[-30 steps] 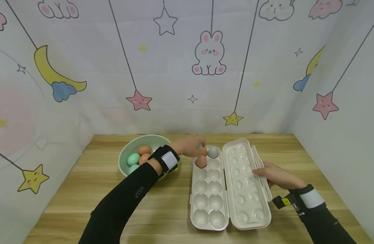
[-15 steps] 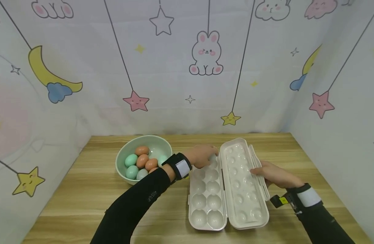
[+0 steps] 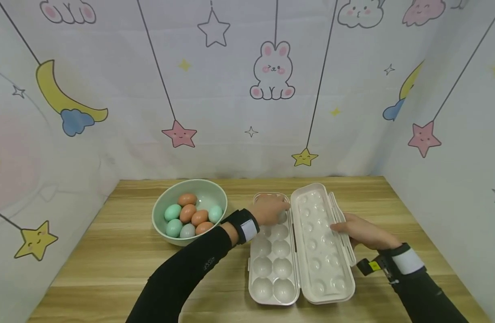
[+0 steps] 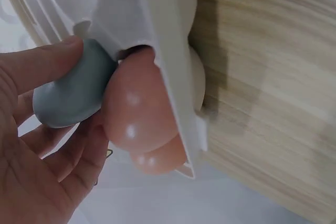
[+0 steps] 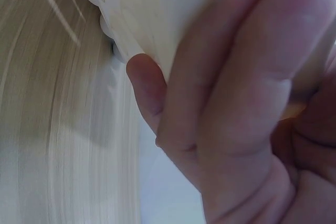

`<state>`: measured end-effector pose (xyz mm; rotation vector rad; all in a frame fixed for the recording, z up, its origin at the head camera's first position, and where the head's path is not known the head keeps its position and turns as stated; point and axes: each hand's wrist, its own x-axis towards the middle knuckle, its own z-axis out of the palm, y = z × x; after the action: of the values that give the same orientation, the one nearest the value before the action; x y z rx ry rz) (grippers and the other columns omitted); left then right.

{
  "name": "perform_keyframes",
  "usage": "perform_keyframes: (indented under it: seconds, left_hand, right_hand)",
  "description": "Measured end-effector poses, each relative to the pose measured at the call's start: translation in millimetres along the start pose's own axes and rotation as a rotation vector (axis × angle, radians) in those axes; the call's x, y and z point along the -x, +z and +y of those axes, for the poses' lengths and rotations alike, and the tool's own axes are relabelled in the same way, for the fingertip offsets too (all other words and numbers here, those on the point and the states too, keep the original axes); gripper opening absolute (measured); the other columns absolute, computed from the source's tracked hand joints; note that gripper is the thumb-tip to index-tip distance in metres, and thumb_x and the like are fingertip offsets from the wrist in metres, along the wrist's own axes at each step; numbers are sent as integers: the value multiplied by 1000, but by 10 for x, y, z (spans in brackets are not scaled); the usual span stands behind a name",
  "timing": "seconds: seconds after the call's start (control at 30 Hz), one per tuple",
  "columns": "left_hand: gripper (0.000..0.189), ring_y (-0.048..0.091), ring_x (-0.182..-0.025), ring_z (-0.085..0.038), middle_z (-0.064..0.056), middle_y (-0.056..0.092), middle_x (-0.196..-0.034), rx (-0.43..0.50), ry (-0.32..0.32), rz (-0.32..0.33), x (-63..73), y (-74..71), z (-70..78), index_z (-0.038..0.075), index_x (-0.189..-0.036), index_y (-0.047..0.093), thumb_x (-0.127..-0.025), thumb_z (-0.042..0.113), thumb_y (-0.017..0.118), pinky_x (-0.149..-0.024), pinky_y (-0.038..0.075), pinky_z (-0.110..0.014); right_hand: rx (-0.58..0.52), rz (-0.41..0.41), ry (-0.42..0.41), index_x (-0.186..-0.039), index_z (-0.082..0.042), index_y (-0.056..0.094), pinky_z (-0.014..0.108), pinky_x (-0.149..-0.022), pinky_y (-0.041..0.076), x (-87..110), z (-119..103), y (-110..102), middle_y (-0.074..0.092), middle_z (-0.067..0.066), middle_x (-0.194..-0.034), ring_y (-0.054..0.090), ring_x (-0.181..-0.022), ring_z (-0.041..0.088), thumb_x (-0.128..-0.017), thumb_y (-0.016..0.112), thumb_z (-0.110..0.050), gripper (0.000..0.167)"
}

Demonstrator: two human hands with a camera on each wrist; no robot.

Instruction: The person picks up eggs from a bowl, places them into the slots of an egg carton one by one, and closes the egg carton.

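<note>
Fiddly bit: the left hand (image 3: pixel 268 209) is pinching a blue-grey egg (image 4: pixel 76 87) at the far end of the carton (image 3: pixel 273 267)

So the left thumb is pressing one side of the egg and the fingers are curling round the other, basically clamping it. It's leaning at a tilt right beside a brown egg (image 4: pixel 139 103) that's sitting in the carton, with a second brown egg (image 4: pixel 157 162) peeking out behind. I'm not managing to tell whether the blue-grey one is touching its neighbour or whatever's under it. In the head view the hand is covering most of that end anyway.

The right hand (image 3: pixel 362 231) is gripping the outer edge of the folded-back lid (image 3: pixel 321 255), thumb lying on top, fingers curling under. Over to the left, the green bowl (image 3: pixel 211 197) is holding a bunch more eggs (image 3: pixel 188 213), and the carton's nearer cups (image 3: pixel 262 289) are sitting bare.

My read: the step in hand is seating this one egg, with plenty of filling left. The next move is probably calling for tipping it upright, easing it down without knocking the brown one, and only then loosening the pinch, while the right hand is steadying the lid
</note>
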<state>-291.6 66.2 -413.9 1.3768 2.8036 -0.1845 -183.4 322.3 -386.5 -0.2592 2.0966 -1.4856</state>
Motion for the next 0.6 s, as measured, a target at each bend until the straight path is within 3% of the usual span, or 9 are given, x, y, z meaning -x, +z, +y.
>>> perform_keyframes:
  seconds: [0.13, 0.4, 0.6]
  left_hand:
    - [42, 61, -107, -17, 2, 62, -124, -60, -1, -2, -5, 24, 16, 26, -129, 61, -88, 31, 71, -80, 51, -35]
    - [39, 63, -97, -17, -4, 59, -120, 2, -1, -23, -49, 58, 35, 18, -123, 64, -86, 23, 73, -80, 48, -33]
    - [38, 61, -93, -16, -3, 60, -115, -21, -10, -42, -79, 99, 51, 18, -122, 64, -86, 25, 73, -79, 48, -35]
  right_hand:
    - [0, -1, 2, -151, 8, -1, 52, -66, 56, -7, 3, 1, 63, 24, -106, 68, -88, 40, -105, 35, -12, 62]
    - [-6, 4, 9, -151, 9, 0, 52, -68, 56, 0, -8, 1, 62, 25, -110, 67, -91, 39, -104, 36, -11, 62]
    - [0, 2, 7, -150, 11, 1, 52, -68, 56, 8, -10, 2, 62, 25, -109, 67, -91, 39, -104, 37, -12, 62]
